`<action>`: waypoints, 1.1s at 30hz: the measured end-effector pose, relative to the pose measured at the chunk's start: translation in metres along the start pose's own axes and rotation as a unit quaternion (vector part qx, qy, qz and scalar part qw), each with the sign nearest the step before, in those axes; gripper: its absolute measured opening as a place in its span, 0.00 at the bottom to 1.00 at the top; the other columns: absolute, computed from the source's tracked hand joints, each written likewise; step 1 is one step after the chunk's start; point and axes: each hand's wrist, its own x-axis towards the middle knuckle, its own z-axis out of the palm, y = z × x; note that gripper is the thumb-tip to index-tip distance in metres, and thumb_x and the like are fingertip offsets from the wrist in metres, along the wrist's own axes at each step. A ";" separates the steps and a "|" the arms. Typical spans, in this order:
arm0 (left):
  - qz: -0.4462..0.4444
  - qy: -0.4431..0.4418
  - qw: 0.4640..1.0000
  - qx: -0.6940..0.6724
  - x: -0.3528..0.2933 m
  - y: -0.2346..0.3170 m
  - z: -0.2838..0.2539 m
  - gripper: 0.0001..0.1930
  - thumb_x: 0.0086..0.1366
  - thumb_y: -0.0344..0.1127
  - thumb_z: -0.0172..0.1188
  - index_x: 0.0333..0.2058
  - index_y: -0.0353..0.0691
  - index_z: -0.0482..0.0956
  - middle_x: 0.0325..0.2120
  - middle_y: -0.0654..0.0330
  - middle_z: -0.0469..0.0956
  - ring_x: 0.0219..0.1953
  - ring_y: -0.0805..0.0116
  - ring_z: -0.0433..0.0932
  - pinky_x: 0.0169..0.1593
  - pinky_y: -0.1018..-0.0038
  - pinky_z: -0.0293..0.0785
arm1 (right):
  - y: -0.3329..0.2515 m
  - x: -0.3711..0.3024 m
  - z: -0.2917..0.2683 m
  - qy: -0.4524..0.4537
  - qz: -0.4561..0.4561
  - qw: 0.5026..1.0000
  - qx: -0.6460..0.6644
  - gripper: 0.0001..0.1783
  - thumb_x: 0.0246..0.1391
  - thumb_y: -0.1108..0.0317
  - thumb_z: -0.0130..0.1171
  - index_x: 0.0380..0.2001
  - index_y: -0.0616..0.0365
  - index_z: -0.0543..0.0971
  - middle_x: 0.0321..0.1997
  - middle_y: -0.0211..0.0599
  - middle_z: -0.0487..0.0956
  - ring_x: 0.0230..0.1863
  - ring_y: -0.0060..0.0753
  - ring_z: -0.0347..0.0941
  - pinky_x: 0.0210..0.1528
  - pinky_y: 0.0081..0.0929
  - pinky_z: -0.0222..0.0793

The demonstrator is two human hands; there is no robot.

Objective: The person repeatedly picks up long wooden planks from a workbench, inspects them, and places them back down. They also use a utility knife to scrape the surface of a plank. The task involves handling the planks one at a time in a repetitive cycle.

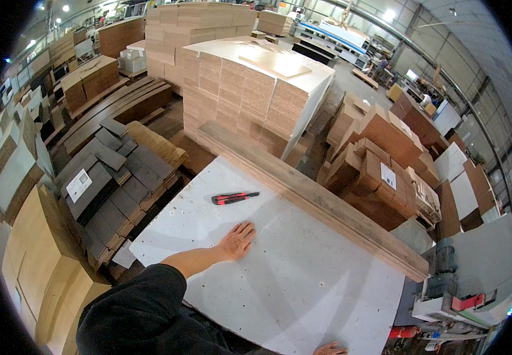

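My left hand rests flat on the white board tabletop, with nothing in it, its arm in a short black sleeve reaching in from the lower left. A red and black utility knife lies on the board a little beyond the fingers, apart from them. At the lower edge of the picture, only part of my right hand shows; its fingers lie on the board's near side and hold nothing visible. Small dark holes and marks dot the white surface.
A long wooden fence runs along the board's far side. Behind stands a tall stack of chipboard panels. Dark panels are piled on the left, brown panels on the right. A motor sits beyond the board's right end.
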 end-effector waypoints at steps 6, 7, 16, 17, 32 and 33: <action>-0.004 0.018 1.000 -0.021 0.000 0.006 -0.008 0.24 0.63 0.34 0.54 0.57 0.35 0.66 0.62 0.48 0.61 0.70 0.51 0.55 0.72 0.55 0.53 | 0.000 0.001 -0.002 -0.044 0.017 0.999 0.026 0.43 0.60 0.36 0.47 0.61 0.65 0.70 0.66 0.58 0.67 0.66 0.59 0.60 0.63 0.65 0.56; -0.002 0.021 1.000 -0.015 0.001 0.006 -0.005 0.24 0.63 0.34 0.54 0.57 0.35 0.66 0.62 0.48 0.61 0.70 0.50 0.55 0.72 0.55 0.53 | 0.001 0.001 -0.002 -0.031 0.013 0.999 0.021 0.42 0.60 0.36 0.47 0.61 0.65 0.71 0.66 0.58 0.67 0.66 0.59 0.60 0.63 0.64 0.56; 0.001 0.020 1.000 -0.006 -0.001 -0.003 0.004 0.24 0.63 0.35 0.54 0.57 0.35 0.67 0.62 0.48 0.61 0.69 0.49 0.56 0.71 0.55 0.53 | -0.003 0.000 -0.002 -0.035 0.016 0.999 0.033 0.39 0.61 0.40 0.48 0.60 0.66 0.72 0.66 0.57 0.67 0.67 0.57 0.58 0.64 0.62 0.54; 0.003 0.022 1.000 -0.006 0.000 -0.001 0.002 0.24 0.63 0.35 0.54 0.57 0.35 0.67 0.62 0.48 0.61 0.69 0.49 0.56 0.71 0.55 0.53 | -0.001 0.001 0.000 -0.044 0.026 0.998 0.040 0.39 0.61 0.40 0.49 0.60 0.66 0.72 0.67 0.57 0.66 0.68 0.57 0.58 0.64 0.62 0.53; -0.005 0.021 1.000 -0.004 -0.001 -0.003 0.010 0.25 0.63 0.35 0.56 0.58 0.33 0.67 0.63 0.46 0.61 0.69 0.47 0.56 0.72 0.54 0.52 | -0.031 0.024 -0.051 -0.230 0.119 0.965 -0.046 0.37 0.71 0.42 0.36 0.72 0.54 0.57 0.76 0.43 0.55 0.77 0.43 0.47 0.70 0.47 0.50; -0.012 0.023 1.000 0.000 -0.001 -0.004 0.008 0.26 0.63 0.35 0.57 0.58 0.33 0.67 0.63 0.46 0.61 0.69 0.47 0.56 0.72 0.54 0.53 | -0.029 0.024 -0.056 -0.232 0.120 0.964 -0.046 0.37 0.71 0.42 0.36 0.72 0.54 0.57 0.76 0.43 0.55 0.77 0.43 0.47 0.70 0.47 0.51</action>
